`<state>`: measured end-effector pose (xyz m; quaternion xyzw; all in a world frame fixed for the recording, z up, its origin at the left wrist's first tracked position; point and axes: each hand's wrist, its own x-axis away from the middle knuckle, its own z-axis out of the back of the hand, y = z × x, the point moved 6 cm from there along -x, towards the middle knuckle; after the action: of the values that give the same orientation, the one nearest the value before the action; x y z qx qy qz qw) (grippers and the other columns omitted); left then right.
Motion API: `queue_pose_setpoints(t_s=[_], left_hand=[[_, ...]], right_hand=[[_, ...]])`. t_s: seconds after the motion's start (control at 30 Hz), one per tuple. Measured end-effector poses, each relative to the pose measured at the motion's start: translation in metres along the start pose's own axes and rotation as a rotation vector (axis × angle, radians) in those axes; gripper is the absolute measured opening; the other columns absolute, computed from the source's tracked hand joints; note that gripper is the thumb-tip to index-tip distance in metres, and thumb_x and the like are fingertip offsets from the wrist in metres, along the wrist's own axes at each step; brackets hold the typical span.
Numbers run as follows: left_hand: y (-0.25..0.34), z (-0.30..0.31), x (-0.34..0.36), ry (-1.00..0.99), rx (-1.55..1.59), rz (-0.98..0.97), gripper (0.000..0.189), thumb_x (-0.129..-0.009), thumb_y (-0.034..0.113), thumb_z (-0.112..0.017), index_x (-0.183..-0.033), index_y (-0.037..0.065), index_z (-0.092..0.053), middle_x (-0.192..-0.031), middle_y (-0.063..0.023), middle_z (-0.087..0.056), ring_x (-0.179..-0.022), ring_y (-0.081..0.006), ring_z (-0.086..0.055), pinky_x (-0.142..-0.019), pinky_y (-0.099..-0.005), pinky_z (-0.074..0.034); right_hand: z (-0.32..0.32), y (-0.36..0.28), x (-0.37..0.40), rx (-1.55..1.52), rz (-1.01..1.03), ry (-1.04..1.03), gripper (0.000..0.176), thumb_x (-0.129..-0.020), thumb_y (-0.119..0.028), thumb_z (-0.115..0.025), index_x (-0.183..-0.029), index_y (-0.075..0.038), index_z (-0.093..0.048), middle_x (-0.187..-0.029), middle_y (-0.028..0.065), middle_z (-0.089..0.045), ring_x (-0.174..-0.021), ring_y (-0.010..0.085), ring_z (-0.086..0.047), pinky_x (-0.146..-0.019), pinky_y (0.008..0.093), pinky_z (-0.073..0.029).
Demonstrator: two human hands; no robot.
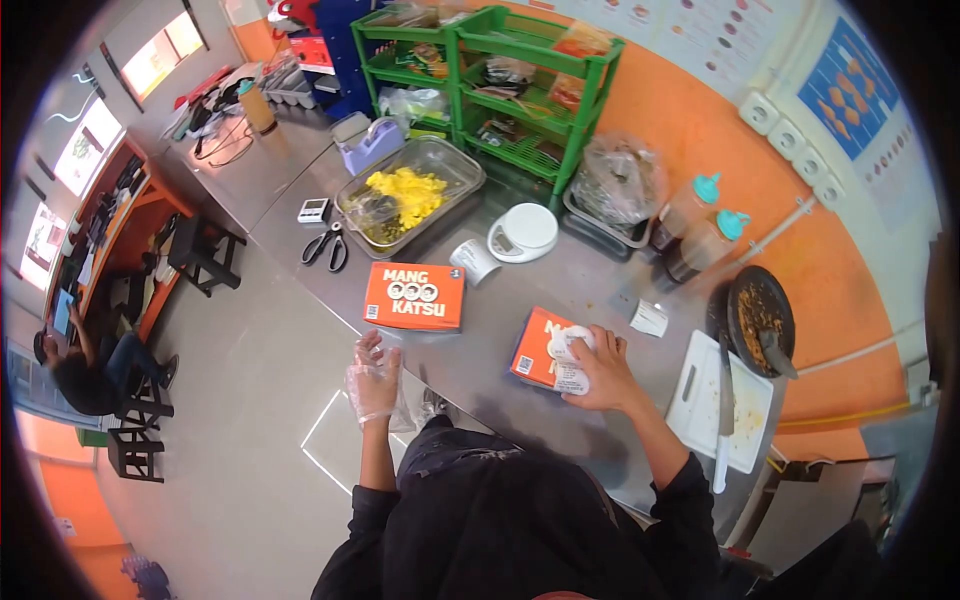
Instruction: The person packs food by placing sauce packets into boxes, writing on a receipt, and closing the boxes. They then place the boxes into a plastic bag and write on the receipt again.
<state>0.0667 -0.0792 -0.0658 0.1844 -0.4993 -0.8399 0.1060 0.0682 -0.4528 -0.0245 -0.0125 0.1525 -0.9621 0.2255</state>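
Note:
My right hand presses a small white sauce cup against an orange box near the steel counter's front edge. My left hand, in a clear plastic glove, hovers off the counter edge with fingers spread and holds nothing. A second orange box printed "Mang Katsu" lies flat just beyond my left hand.
A glass tray of yellow food, scissors, a timer, a white scale, a white tape roll, two sauce bottles, a dark pan and a cutting board with knife sit on the counter. Green shelves stand behind. A person sits at far left.

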Motion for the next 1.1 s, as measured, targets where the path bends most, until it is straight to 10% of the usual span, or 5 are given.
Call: queue_pose_setpoints(t_s=[0.37, 0.53, 0.7, 0.8, 1.1], left_hand=[[-0.054, 0.028, -0.078, 0.12, 0.355, 0.356, 0.053, -0.095, 0.04, -0.054, -0.131, 0.002, -0.049, -0.114, -0.0185, -0.063, -0.107, -0.0255, -0.061, -0.094, -0.0359, -0.045], [-0.045, 0.011, -0.121, -0.294, 0.234, 0.397, 0.063, -0.091, 0.045, -0.059, -0.134, 0.0, -0.046, -0.122, -0.015, -0.06, -0.114, -0.0243, -0.056, -0.096, -0.0336, -0.042], [-0.044, -0.02, -0.143, -0.639, 0.45, 0.455, 0.083, -0.087, 0.046, -0.066, -0.144, -0.001, -0.028, -0.136, -0.0153, -0.047, -0.12, -0.0216, -0.05, -0.103, -0.0337, -0.038], [-0.056, -0.035, -0.149, -0.725, 0.641, 0.539, 0.086, -0.085, 0.037, -0.068, -0.149, 0.005, -0.019, -0.138, -0.0141, -0.043, -0.119, -0.0227, -0.05, -0.104, -0.034, -0.039], [-0.101, -0.009, -0.083, -0.43, 0.879, 0.613, 0.077, -0.084, 0.028, -0.066, -0.147, 0.013, -0.023, -0.132, -0.014, -0.046, -0.119, -0.0287, -0.052, -0.099, -0.0414, -0.047]], right_hand=[[-0.023, -0.145, -0.2, -0.011, 0.339, 0.046, 0.08, -0.055, -0.04, -0.082, -0.125, -0.017, -0.051, -0.13, 0.0258, -0.036, -0.126, 0.0428, -0.032, -0.1, 0.0682, -0.02], [-0.018, -0.15, -0.203, -0.079, 0.214, 0.206, 0.069, -0.065, -0.054, -0.078, -0.119, -0.017, -0.055, -0.145, 0.027, -0.025, -0.138, 0.0421, -0.02, -0.103, 0.0726, -0.005], [-0.063, -0.111, -0.177, -0.669, -0.276, 0.754, 0.063, -0.078, -0.032, -0.079, -0.125, -0.003, -0.049, -0.143, 0.0253, -0.031, -0.136, 0.0378, -0.03, -0.11, 0.0446, -0.026], [-0.111, -0.11, -0.175, -1.493, -0.775, 0.458, 0.08, -0.082, -0.028, -0.075, -0.14, 0.005, -0.029, -0.144, 0.0238, -0.032, -0.129, 0.0335, -0.041, -0.105, 0.04, -0.036], [-0.09, -0.138, -0.171, -1.542, -0.516, 0.07, 0.073, -0.085, -0.026, -0.072, -0.142, 0.001, -0.034, -0.132, 0.0135, -0.052, -0.124, 0.0222, -0.049, -0.105, 0.0333, -0.036]])
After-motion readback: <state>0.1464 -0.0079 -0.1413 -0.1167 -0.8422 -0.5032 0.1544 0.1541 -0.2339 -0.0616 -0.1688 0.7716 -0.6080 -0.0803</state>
